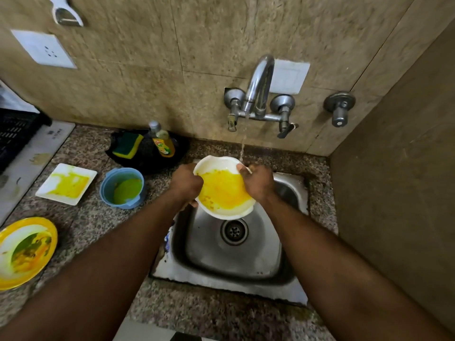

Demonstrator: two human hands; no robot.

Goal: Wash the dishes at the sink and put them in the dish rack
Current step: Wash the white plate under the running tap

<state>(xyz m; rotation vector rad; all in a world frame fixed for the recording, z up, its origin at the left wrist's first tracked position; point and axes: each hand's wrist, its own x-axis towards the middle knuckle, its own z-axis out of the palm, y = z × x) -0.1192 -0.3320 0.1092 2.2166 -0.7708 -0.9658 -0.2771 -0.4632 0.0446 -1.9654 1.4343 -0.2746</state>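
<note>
Both hands, the left hand (185, 183) and the right hand (258, 182), grip a round white yellow-smeared plate (222, 190) over the steel sink (246, 257) under running water. A square white stained plate (66, 183), blue cup (122, 188) and yellow-rimmed plate (24, 249) wait unwashed on the granite surface (103, 232).

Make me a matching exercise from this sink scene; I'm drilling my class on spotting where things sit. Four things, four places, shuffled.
Things:
1. white bowl
2. blue cup
3. sponge
4. square plate

Places:
A. on the black tray beside the soap bottle
B. on the counter, left of the blue cup
C. held in both hands over the sink
D. on the counter between the square plate and the sink

Pairs: 1-C, 2-D, 3-A, 4-B
</note>
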